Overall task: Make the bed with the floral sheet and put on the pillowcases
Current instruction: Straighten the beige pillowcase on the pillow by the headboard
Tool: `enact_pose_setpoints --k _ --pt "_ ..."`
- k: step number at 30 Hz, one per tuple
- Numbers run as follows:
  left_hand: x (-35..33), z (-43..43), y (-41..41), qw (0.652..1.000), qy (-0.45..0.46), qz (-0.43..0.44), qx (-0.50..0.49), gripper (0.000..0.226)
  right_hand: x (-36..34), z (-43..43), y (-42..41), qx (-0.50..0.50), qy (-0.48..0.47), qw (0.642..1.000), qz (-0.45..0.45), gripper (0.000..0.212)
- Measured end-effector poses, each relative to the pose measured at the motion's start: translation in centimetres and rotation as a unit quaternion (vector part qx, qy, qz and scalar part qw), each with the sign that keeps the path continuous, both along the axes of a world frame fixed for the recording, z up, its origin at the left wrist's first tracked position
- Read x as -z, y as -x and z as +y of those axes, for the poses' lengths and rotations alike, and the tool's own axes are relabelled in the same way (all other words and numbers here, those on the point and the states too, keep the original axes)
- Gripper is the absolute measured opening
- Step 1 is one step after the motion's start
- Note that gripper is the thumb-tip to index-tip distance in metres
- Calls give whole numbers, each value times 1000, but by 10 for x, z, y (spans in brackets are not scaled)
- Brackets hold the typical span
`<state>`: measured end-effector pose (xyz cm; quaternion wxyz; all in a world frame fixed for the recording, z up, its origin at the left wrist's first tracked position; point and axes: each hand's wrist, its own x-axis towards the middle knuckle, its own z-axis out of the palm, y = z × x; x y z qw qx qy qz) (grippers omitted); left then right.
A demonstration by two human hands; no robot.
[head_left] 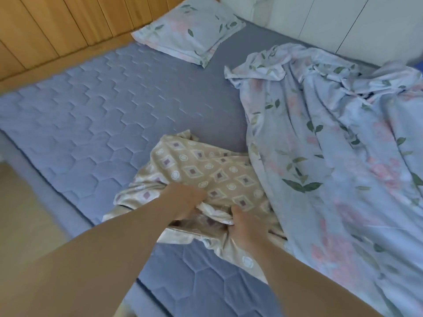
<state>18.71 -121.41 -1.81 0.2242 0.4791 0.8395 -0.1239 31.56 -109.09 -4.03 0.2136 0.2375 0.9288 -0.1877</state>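
While both hands grip the beige diamond-print pillowcase point(206, 175) on the mattress point(91, 106), left hand point(185, 200) and right hand point(247, 223) bunching its near edge, floral sheet point(332, 156) crumpled just right of it, floral pillow point(190, 30) beyond it.

We count one pillow point(190, 30) in a floral case at the far end, one crumpled floral sheet point(332, 138) on the right, and one beige diamond-patterned pillowcase point(206, 170) near us, possibly with a pillow inside. Two hands, left hand point(185, 200) and right hand point(247, 225), meet on it. One blue quilted mattress point(91, 106).
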Motion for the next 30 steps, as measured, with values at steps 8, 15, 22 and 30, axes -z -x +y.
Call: enact_pose_setpoints --k 8,15,22,30 --pt "-52 -138 103 997 21 62 29 33 -26 -148 103 27 86 996 16 29" --pt "-41 -220 188 994 43 103 -10 45 -19 -236 192 48 136 989 36 17" --pt "2 -226 235 996 49 -28 -66 64 12 -229 228 133 -3 991 -34 73" --pt "92 -190 279 998 59 -28 24 95 89 -205 274 164 47 974 -146 98"
